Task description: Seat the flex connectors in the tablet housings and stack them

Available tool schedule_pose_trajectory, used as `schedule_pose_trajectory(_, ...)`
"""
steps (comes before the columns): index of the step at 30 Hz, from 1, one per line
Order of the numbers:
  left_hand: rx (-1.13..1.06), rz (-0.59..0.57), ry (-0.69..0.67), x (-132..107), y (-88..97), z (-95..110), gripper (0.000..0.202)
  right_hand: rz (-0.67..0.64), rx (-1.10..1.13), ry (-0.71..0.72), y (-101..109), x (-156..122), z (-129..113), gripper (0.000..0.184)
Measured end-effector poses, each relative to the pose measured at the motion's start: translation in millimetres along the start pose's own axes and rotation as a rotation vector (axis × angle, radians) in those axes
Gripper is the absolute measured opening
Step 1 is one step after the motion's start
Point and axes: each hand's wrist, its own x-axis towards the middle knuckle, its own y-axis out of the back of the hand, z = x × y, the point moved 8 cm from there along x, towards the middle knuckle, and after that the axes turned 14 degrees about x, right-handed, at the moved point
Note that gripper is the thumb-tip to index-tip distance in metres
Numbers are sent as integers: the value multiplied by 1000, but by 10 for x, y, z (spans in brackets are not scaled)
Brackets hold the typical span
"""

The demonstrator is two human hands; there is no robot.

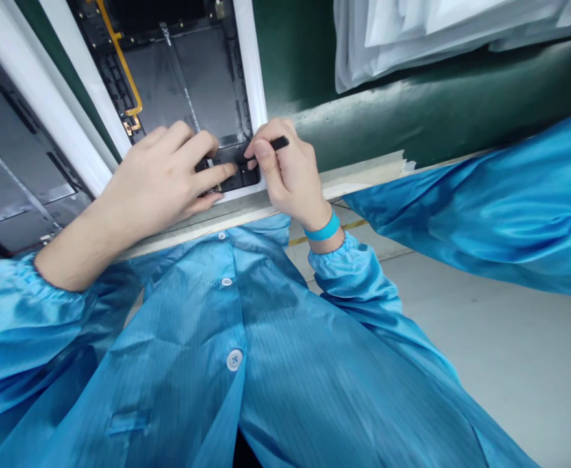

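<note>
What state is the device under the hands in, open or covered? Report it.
Open: no cover lies over the visible part of the device; its orange strip and grey inner panel show bare.

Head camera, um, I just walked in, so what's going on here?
A person in a blue smock is working with bare hands at the near end of an opened electronic device. The right hand pinches a slim black tool, while the left hand reaches over the device with its fingertips close by. A second opened device lies to the left, and a white pile sits at upper right.
</note>
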Motion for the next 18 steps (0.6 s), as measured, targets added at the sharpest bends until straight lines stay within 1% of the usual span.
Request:
schedule_pose_trajectory(5,-33,10,-24,-1,17,18,50,-18,-33,47,-18,-8,-49,58)
schedule_pose_trajectory(8,-95,-10,8,8,45,11,50,-16,-119,76,-27,-15,-83,59)
schedule_pose_trajectory(10,-123,-31,13,17,57,18,51,-26,-178,119,-41,-16,-125,59)
schedule_pose_trajectory(13,-105,-26,1,27,71,25,51,-91,-236,211,-89,-14,-192,57)
schedule_pose_trajectory(15,-77,-23,1,31,61,15,52,-144,-277,245,-121,-9,-200,56)
schedule_pose_trajectory(18,-39,-39,-1,32,29,1,57,-215,-305,240,-160,1,-157,59)
